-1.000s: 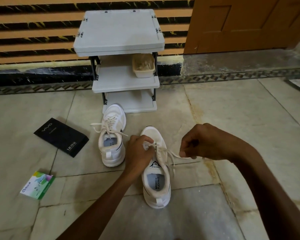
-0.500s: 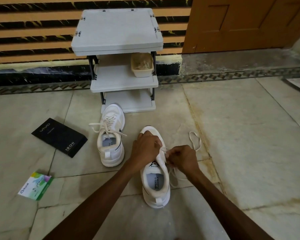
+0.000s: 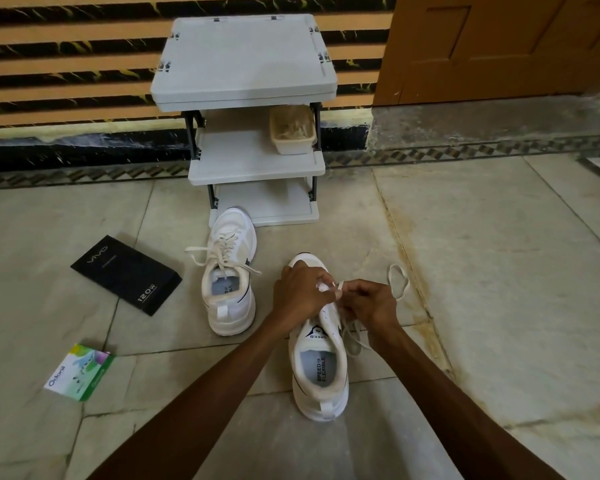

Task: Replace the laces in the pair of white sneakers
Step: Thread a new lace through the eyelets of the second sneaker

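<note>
Two white sneakers stand on the stone floor, heels toward me. The left sneaker [image 3: 230, 278] is laced, its cream lace ends lying loose to either side. Both hands work over the front of the right sneaker [image 3: 321, 368]. My left hand [image 3: 300, 292] grips the shoe's upper near the toe end. My right hand [image 3: 369, 304] pinches the cream lace [image 3: 399, 280] at the eyelets; a loop of that lace trails on the floor to the right. The eyelets themselves are hidden by my fingers.
A grey three-tier plastic rack [image 3: 245, 64] stands against the striped wall, with a beige tub [image 3: 293, 131] on its middle shelf. A black box [image 3: 127, 275] and a small green-and-white packet [image 3: 78, 372] lie on the floor at left. A brown door [image 3: 499, 46] is at the back right.
My right hand, which had drawn the lace out to the right, has come back in to the shoe's eyelets beside my left hand. The slack lace now lies looped on the floor.
</note>
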Demonstrator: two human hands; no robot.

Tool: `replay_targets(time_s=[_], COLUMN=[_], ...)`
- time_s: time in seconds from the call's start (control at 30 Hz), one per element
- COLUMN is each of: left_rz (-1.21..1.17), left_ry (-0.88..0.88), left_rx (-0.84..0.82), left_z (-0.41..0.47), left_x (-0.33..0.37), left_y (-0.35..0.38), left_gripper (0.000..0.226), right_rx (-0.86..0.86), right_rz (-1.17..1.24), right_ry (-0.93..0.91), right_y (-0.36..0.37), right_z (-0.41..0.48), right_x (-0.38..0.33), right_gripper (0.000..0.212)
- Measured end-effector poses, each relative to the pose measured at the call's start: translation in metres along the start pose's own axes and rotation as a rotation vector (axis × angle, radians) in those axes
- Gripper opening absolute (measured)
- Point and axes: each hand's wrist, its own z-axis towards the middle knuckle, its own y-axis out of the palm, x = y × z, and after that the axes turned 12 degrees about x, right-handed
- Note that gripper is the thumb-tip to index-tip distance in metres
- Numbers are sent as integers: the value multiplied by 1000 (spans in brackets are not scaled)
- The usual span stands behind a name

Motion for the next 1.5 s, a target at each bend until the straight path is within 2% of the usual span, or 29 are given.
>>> replay_targets(time_s=[0.13,0.3,0.37,0.43,0.53,0.6,0.67,0.73,0.77,0.8,0.87,0.93,1.0,1.1,1.2,1.37,1.43,1.5], left_rz=[-205,-363,-400,-428,-646,-893,-1092,-1035,-946,-866,-771,-720,-679,-708,-790,-814,-706,-454], left_ry=[-69,-124,-93,-79,-185,-303,-341,-271,-225,-194,-183,-190,-197,-242,-294,-333,-345,-304], left_rx=[69,160,172,187,287,366,392,376,349,313,241,220,233,237,169,97,51,-14], left_z=[2,0,-2,-3,0,6,13,17,17,16,12,6,1,-6,-12,-16,-15,-15], left_x=[1,-1,-1,1,8,13,17,18,18,16,12,9,7,4,-2,-14,-19,-25], left_y=[1,3,5,6,0,-13,-29,-42,-46,-48,-49,-48,-45,-43,-44,-46,-45,-42], left_gripper=[12,11,8,8,11,11,9,10,10,8,4,5,7,7,8,11,11,4], right_rx=[-107,-207,-191,-142,-80,-8,80,103,118,132,68,-113,-233,-225,-222,-176,-134,-108], right_rz=[154,158,163,190,234,114,-274,-770,-892,-874,-614,-259,-112,-154,-211,-327,-394,-489], right_ry=[22,163,259,345,413,357,143,-134,-272,-381,-471,-376,-347,-445,-500,-632,-669,-689], right_y=[0,-1,0,1,3,2,-2,-6,-8,-8,-7,-3,2,10,14,22,22,19], right_z=[-5,-4,-1,3,5,4,4,3,1,0,-2,-5,-7,-10,-11,-12,-12,-11], right_x=[-2,-6,-8,-11,-13,-10,-5,-1,0,-2,-13,-33,-48,-54,-50,-39,-35,-33], right_gripper=[6,24,25,16,11,15,24,27,22,14,23,28,19,8,2,3,6,8])
